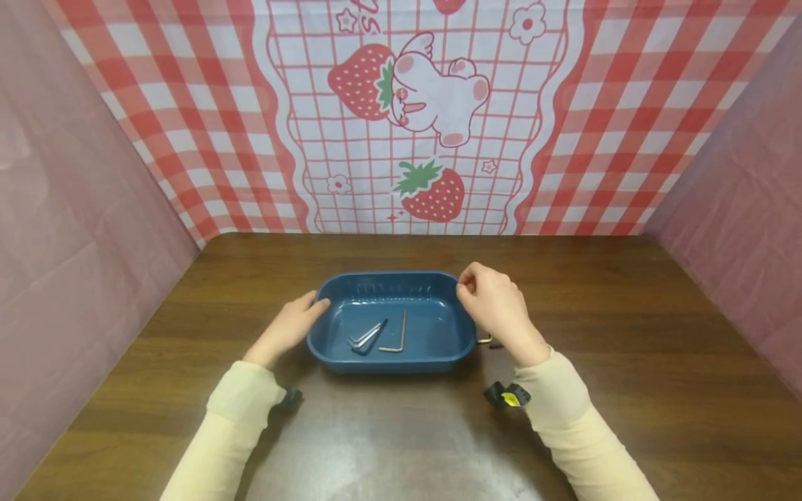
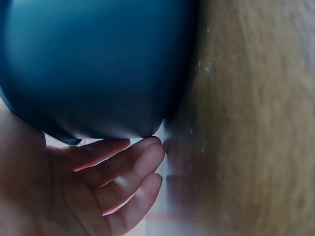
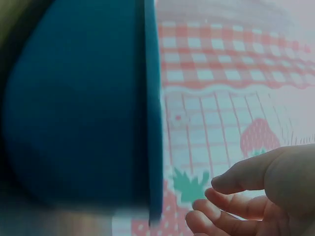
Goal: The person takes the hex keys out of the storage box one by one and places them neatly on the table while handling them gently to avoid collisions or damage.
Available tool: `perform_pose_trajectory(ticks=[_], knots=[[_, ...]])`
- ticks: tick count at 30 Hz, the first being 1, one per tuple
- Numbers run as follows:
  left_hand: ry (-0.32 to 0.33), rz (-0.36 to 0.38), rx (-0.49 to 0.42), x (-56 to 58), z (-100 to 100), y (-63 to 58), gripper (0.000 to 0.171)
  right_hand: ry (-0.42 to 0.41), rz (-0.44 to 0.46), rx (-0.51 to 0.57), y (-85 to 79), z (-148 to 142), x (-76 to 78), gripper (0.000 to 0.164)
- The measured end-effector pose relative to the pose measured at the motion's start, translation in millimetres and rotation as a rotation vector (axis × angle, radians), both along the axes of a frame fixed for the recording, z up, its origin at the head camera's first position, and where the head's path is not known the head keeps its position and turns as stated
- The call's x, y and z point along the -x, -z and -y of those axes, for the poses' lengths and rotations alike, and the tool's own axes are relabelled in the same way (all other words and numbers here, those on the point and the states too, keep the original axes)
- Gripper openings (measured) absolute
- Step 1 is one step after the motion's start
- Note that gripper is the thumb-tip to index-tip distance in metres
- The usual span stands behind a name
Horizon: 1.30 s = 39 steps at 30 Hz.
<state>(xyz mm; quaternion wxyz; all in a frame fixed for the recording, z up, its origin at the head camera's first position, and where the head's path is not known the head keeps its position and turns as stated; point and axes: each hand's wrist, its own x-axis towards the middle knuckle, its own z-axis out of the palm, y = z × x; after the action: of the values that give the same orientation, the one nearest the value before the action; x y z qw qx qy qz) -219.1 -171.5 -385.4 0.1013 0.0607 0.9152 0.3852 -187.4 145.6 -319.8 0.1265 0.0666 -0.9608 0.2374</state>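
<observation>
A blue rectangular dish (image 1: 391, 367) with rounded corners stands on the table. Inside it are L-shaped hex keys: a brass-toned hex key (image 1: 403, 332) and, left of it, overlapping silver hex keys (image 1: 365, 338) with a dark piece. My left hand (image 1: 291, 323) holds the dish's left end, thumb over the rim; in the left wrist view its fingers (image 2: 150, 160) lie against the outer wall. Beside the right rim is my right hand (image 1: 498, 303), loosely curled with nothing visible between thumb and fingers in the right wrist view. Partly hidden beneath its wrist lies another brass-toned hex key (image 1: 484, 341).
A small dark piece (image 1: 496, 345) lies close to that hex key on the brown wooden table (image 1: 401, 431). A red-checked strawberry cloth (image 1: 426, 125) hangs behind the table, with pink curtains (image 1: 745, 195) at both sides. Both wrists carry dark cameras (image 1: 495, 395).
</observation>
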Motion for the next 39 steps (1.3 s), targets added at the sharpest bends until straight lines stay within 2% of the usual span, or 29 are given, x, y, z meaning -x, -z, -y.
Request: perform_pose_trajectory(ticks=[6,12,19,26,30,39], knots=[[0.007,-0.007,-0.002,-0.7,-0.1,-1.5,0.057,-0.049,-0.019,-0.034,3.9,24.5,-3.5,0.009],[0.004,-0.013,0.005,-0.9,1.1,0.1,0.056,-0.080,0.075,-0.060,11.6,41.4,-3.5,0.011],[0.002,-0.007,0.010,-1.8,0.9,-1.5,0.056,-0.096,0.111,-0.111,21.0,57.8,1.2,0.010],[0.006,-0.012,0.012,-1.2,0.2,-0.3,0.057,-0.126,0.219,-0.143,29.2,72.5,1.6,0.011],[0.003,-0.016,0.008,-1.1,0.1,0.4,0.055,-0.148,0.242,-0.163,33.6,78.4,2.9,0.012],[-0.002,-0.017,0.009,-0.6,0.6,0.4,0.053,-0.108,0.318,-0.228,38.7,85.4,3.8,0.016]])
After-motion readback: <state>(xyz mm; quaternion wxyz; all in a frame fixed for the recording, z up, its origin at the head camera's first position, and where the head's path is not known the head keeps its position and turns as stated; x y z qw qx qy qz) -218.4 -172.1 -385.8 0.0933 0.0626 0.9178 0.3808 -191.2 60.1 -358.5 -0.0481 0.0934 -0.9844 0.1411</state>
